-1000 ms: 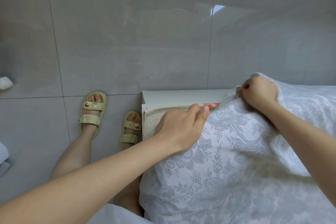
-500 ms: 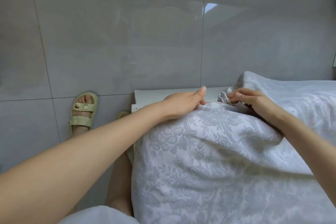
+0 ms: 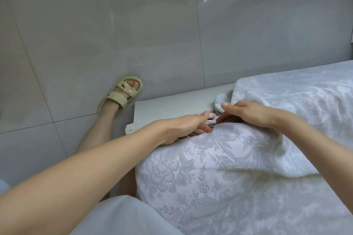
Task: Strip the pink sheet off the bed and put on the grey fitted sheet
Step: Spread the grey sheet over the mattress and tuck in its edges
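The grey fitted sheet [image 3: 229, 168], pale with a floral weave, covers the mattress corner in the lower right. My left hand [image 3: 187, 128] reaches in at that corner, with its fingers curled into the gathered hem of the sheet. My right hand [image 3: 254, 114] lies just to the right on top of the sheet. Its thumb and fingertips pinch a fold of the hem close to the left hand. A strip of the white bed base [image 3: 172, 108] shows beyond the hands. The pink sheet is not in view.
Glossy grey floor tiles [image 3: 114, 34] fill the upper frame. My foot in a beige sandal [image 3: 122, 95] stands on them just left of the bed base, my leg against the bed's side. A light skirt [image 3: 124, 215] shows at the bottom.
My left hand moved from lying on top of the sheet to digging its fingers into the hem at the corner. My right hand shifted slightly and still pinches the hem.
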`<control>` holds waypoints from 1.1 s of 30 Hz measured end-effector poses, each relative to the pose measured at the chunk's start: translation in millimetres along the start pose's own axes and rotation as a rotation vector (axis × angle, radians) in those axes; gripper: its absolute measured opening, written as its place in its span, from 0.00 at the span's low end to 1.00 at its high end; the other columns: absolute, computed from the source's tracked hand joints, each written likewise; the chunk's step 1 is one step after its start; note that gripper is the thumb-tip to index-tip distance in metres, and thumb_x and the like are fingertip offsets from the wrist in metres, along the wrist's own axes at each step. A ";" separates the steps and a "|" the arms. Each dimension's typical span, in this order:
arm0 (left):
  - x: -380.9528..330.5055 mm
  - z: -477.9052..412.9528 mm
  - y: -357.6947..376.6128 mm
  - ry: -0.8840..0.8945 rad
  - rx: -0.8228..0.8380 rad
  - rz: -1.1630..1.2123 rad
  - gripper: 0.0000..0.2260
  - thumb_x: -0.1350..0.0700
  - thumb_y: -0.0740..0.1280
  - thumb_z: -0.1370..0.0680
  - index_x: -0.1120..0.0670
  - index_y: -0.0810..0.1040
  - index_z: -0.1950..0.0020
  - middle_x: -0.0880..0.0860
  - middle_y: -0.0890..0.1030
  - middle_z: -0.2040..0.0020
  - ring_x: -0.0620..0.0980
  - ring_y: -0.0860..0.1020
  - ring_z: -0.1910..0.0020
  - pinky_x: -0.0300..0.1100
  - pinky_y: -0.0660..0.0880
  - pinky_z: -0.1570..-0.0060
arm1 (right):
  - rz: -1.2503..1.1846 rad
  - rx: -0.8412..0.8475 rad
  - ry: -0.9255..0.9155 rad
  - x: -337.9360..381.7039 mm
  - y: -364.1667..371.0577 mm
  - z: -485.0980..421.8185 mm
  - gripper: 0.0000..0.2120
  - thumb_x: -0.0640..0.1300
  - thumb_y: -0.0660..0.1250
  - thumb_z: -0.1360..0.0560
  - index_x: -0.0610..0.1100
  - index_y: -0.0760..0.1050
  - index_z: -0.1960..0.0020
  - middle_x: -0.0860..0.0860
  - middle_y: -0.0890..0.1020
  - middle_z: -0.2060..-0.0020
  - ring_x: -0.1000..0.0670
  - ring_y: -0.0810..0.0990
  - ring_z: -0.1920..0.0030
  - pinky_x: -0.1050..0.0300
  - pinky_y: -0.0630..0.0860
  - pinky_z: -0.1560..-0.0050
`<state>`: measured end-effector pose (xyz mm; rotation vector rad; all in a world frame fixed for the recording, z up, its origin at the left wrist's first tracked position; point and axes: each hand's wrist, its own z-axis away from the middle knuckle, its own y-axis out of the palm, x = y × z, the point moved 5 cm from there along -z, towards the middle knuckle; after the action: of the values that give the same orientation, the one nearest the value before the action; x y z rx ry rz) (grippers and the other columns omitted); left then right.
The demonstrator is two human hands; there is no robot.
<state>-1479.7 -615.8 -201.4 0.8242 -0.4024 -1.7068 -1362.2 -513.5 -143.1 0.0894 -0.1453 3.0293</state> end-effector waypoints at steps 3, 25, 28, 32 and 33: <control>2.4 -1.0 5.6 -0.029 0.136 -0.005 0.33 0.37 0.41 0.20 0.55 0.77 0.36 0.52 0.81 0.40 0.48 0.77 0.42 0.41 0.69 0.45 | 0.163 0.169 0.129 -1.4 6.8 -9.3 0.34 0.68 0.42 0.24 0.52 0.81 0.45 0.56 0.82 0.47 0.55 0.78 0.46 0.58 0.66 0.35; -60.7 -84.7 -39.3 0.275 -0.479 -0.985 0.13 0.48 0.66 0.23 0.58 0.78 0.57 0.55 0.80 0.57 0.55 0.76 0.56 0.44 0.70 0.60 | -0.324 0.296 0.267 -18.6 -11.0 -6.5 0.41 0.73 0.42 0.32 0.47 0.81 0.46 0.54 0.84 0.51 0.58 0.81 0.50 0.67 0.72 0.52; -60.6 -89.1 -52.4 0.113 -0.519 -0.749 0.11 0.49 0.71 0.27 0.57 0.81 0.56 0.54 0.82 0.57 0.53 0.77 0.57 0.39 0.67 0.62 | -0.376 0.327 0.271 -20.7 -10.9 -10.0 0.44 0.75 0.42 0.34 0.45 0.81 0.46 0.50 0.85 0.50 0.52 0.82 0.48 0.59 0.75 0.44; -65.8 -86.5 -73.1 -0.002 -0.374 -0.653 0.07 0.53 0.72 0.28 0.57 0.81 0.60 0.52 0.81 0.65 0.48 0.77 0.68 0.36 0.71 0.67 | -0.386 0.343 0.270 -21.2 -11.1 -23.2 0.45 0.76 0.42 0.34 0.44 0.82 0.47 0.49 0.85 0.51 0.51 0.82 0.48 0.56 0.75 0.40; -67.8 -80.8 -81.8 0.004 -0.372 -0.639 0.05 0.55 0.70 0.27 0.56 0.81 0.59 0.51 0.81 0.65 0.47 0.77 0.69 0.34 0.71 0.68 | -0.389 0.347 0.269 -21.4 -10.8 -25.8 0.47 0.78 0.44 0.37 0.44 0.82 0.47 0.49 0.85 0.52 0.50 0.82 0.47 0.56 0.75 0.40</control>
<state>-1472.7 -515.4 -289.0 0.7165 0.2132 -2.2740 -1341.1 -502.5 -169.1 -0.2334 0.3758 2.6116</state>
